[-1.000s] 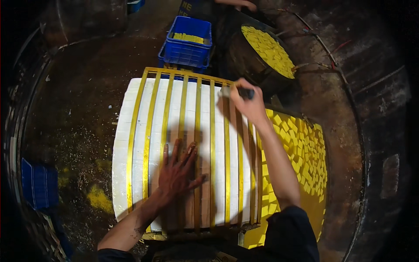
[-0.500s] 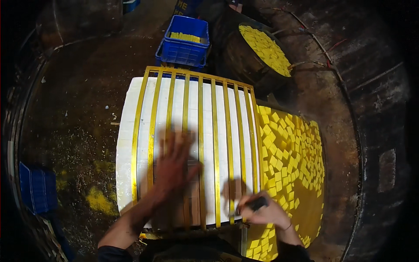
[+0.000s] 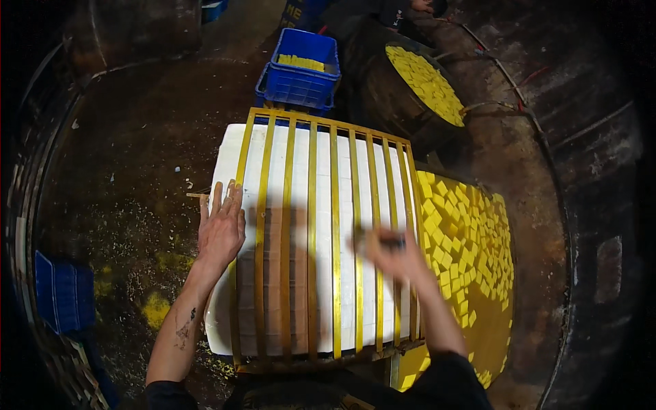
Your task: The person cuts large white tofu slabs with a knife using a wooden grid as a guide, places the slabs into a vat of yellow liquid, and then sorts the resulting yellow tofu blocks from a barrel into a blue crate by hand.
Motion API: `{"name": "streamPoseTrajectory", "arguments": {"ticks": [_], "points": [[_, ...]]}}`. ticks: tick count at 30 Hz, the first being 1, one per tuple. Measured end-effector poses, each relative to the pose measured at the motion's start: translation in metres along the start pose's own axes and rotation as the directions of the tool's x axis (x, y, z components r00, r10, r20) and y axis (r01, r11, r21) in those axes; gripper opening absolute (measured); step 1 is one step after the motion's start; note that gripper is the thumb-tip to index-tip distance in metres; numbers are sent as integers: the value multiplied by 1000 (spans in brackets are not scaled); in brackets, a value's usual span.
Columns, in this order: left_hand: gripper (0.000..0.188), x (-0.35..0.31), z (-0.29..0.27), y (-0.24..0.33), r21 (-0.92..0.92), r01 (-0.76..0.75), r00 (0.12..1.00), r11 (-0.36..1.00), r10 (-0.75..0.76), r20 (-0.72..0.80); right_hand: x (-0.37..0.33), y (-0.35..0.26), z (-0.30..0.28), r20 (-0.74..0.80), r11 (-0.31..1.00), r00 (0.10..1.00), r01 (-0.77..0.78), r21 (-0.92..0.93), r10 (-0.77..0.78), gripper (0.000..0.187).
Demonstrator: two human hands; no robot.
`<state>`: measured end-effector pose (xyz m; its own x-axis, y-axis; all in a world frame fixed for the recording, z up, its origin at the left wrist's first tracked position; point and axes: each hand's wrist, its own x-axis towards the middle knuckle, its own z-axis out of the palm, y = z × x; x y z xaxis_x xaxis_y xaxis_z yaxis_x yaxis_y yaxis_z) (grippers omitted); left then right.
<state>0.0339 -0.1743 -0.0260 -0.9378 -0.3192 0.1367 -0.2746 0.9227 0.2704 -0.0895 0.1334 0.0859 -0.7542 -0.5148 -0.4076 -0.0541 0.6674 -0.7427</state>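
Observation:
A white, tofu-like slab (image 3: 223,167) with faint lines across it lies in front of me. A yellow slatted frame (image 3: 335,246) rests over it, its long bars running away from me. My left hand (image 3: 222,229) lies flat at the slab's left side, fingers stretched out against the outermost bar. My right hand (image 3: 396,256), smeared by motion, is closed around a small dark-handled tool (image 3: 392,242) above the right part of the frame. The tool's working end is too blurred to make out. Shadows of my arms and head fall on the slab.
Loose yellow cubes (image 3: 471,253) fill a yellow-stained tray to the right. Beyond stands a round vat (image 3: 389,92) of yellow pieces, a person's hand (image 3: 422,6) past it. Stacked blue crates (image 3: 301,85) touch the far end; another blue crate (image 3: 65,290) sits left on the floor.
My left hand has moved left from the middle of the frame to its left edge. My right hand has moved away from me with the tool. The whole view has shifted slightly.

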Motion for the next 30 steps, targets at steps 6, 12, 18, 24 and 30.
{"name": "streamPoseTrajectory", "arguments": {"ticks": [6, 12, 18, 24, 30], "points": [[53, 6, 3, 4, -60, -44, 997, 997, 41, -61, -122, -15, 3, 261, 999, 965, 30, -27, -22, 8], [57, 6, 8, 7, -56, -53, 998, 997, 51, -36, 131, -95, -31, -341, 771, 698, 506, -387, -630, 19], [57, 5, 10, 2, -35, -40, 996, 999, 43, 73, 137, -69, -15, -251, 840, 859, 304, -449, -445, 26], [53, 7, 26, 0, -28, -75, 991, 997, 71, -117, -121, -24, 62, 221, 990, 974, -18, -138, 49, 21], [52, -1, 28, -18, 28, -56, 987, 998, 59, -150, -2, -114, 41, -198, 907, 902, 408, 99, -384, 11]]}}
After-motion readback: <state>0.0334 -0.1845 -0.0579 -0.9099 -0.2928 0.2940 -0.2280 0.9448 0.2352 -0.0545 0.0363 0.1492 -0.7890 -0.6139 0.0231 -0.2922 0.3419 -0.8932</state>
